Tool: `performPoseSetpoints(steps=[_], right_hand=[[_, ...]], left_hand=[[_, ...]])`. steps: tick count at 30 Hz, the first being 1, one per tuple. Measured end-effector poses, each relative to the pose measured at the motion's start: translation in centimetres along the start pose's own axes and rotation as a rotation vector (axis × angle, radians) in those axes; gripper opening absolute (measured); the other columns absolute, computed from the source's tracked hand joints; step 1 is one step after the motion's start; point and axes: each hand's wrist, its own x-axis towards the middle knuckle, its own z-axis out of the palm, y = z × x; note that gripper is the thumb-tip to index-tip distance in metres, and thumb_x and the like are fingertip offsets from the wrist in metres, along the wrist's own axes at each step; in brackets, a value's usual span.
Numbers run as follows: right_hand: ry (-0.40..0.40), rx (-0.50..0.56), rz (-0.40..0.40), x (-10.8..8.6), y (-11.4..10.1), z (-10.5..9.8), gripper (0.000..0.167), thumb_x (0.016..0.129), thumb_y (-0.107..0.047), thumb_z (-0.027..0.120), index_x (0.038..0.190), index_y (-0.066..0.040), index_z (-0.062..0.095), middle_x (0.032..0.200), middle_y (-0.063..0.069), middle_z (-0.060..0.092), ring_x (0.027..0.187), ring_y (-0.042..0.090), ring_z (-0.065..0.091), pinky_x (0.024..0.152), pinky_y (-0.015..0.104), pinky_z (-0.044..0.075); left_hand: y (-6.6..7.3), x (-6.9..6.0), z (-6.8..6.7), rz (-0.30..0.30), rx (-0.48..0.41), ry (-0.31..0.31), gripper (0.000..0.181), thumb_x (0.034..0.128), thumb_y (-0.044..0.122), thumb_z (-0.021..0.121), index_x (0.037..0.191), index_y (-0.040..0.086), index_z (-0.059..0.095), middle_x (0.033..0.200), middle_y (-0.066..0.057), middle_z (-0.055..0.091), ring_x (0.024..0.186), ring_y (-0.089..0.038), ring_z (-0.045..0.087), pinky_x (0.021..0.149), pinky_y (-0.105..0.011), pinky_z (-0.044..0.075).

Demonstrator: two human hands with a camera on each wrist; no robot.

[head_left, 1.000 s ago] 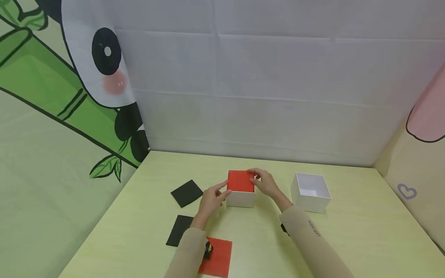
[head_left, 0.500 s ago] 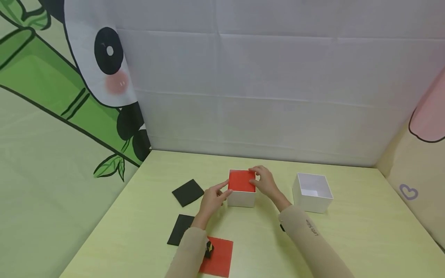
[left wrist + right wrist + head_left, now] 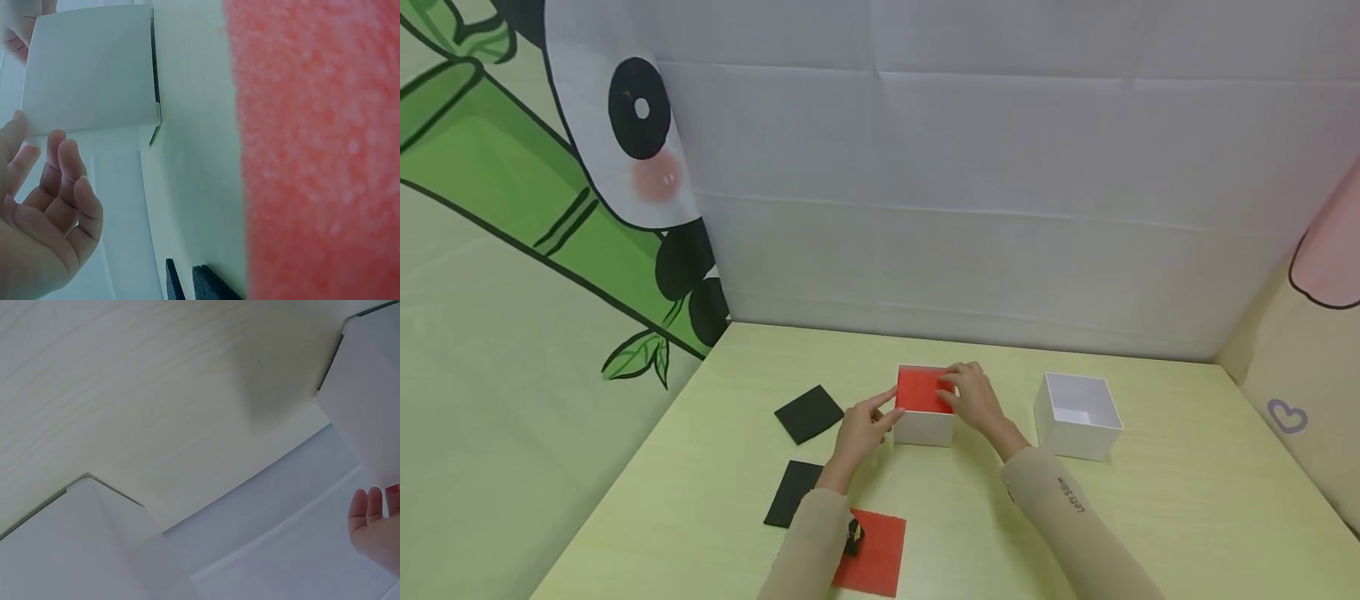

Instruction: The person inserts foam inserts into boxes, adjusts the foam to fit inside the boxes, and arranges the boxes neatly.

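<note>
A white box [image 3: 923, 429] stands near the middle of the table with a red foam sheet [image 3: 917, 390] in its opening, a little below the rim. My left hand [image 3: 859, 429] touches the box's left side, index finger and thumb spread along its edge; the other fingers bend loosely beside it in the left wrist view. Over the sheet's right part, my right hand [image 3: 977, 400] reaches in from the right, its fingertips on the red surface. In the right wrist view only part of that hand [image 3: 375, 528] shows, beside the box wall.
A second white box [image 3: 1078, 417], open at the top, stands to the right. Two black sheets [image 3: 808, 414] lie at the left, one partly behind my left sleeve. Another red sheet [image 3: 880, 554] lies near the front under the left forearm.
My right hand has shifted from the sheet's right edge inward over its surface. The red sheet now sits lower in the box. My left hand stays at the box's left side.
</note>
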Motion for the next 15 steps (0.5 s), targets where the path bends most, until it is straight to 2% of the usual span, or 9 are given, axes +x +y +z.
performPoseSetpoints(steps=[4, 7, 11, 15], right_hand=[[-0.021, -0.018, -0.041, -0.30, -0.03, -0.15, 0.030, 0.079, -0.020, 0.069, 0.102, -0.001, 0.067, 0.094, 0.012, 0.064, 0.088, 0.027, 0.048, 0.073, 0.041, 0.038], [-0.066, -0.042, -0.053, -0.58, -0.23, -0.44, 0.041, 0.078, -0.032, 0.069, 0.108, -0.004, 0.065, 0.098, 0.009, 0.063, 0.089, 0.024, 0.046, 0.073, 0.039, 0.036], [-0.136, -0.070, -0.026, -0.76, -0.39, -0.48, 0.050, 0.078, -0.044, 0.064, 0.114, -0.008, 0.063, 0.107, 0.007, 0.060, 0.097, 0.023, 0.043, 0.077, 0.040, 0.033], [-0.154, -0.093, -0.007, -0.70, -0.52, -0.33, 0.052, 0.078, -0.050, 0.060, 0.112, -0.010, 0.064, 0.109, 0.006, 0.060, 0.099, 0.023, 0.042, 0.079, 0.044, 0.030]], left_hand=[[0.00, -0.05, -0.12, 0.011, 0.005, -0.002, 0.048, 0.0839, 0.032, 0.061, 0.129, 0.018, 0.051, 0.066, -0.010, 0.057, 0.048, -0.012, 0.046, 0.044, -0.023, 0.031], [0.06, -0.15, -0.26, 0.013, 0.008, -0.006, 0.048, 0.0841, 0.031, 0.061, 0.129, 0.017, 0.051, 0.067, -0.012, 0.057, 0.048, -0.012, 0.046, 0.044, -0.023, 0.031], [0.04, -0.26, -0.38, 0.014, 0.011, -0.011, 0.048, 0.0844, 0.032, 0.060, 0.129, 0.017, 0.050, 0.067, -0.011, 0.057, 0.049, -0.012, 0.046, 0.045, -0.023, 0.034], [0.00, -0.27, -0.46, 0.030, 0.018, -0.010, 0.049, 0.0845, 0.033, 0.060, 0.129, 0.016, 0.050, 0.066, -0.009, 0.056, 0.048, -0.012, 0.045, 0.045, -0.023, 0.035]])
